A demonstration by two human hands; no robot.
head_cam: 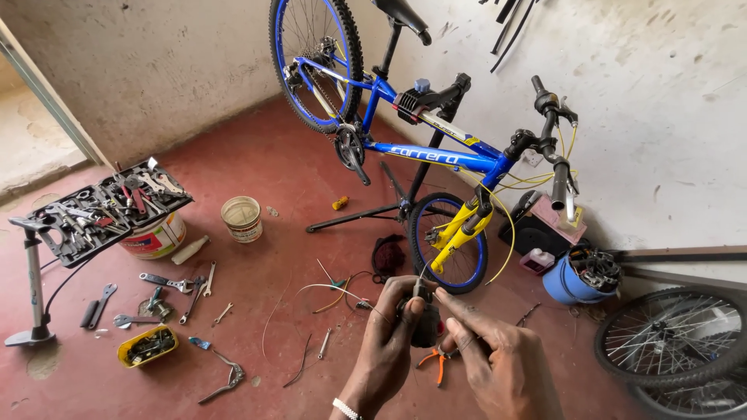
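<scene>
My left hand and my right hand meet low in the middle of the view, both pinching a small dark part with a thin cable running off to the left. Orange-handled pliers lie on the red floor just under my hands. A blue and yellow bicycle hangs clamped in a black repair stand ahead of me, its front wheel turned sideways.
An open tool case rests on a paint bucket at the left, beside a floor pump. Wrenches, a yellow parts tray and a small pail dot the floor. A blue bucket and spare wheels sit at right.
</scene>
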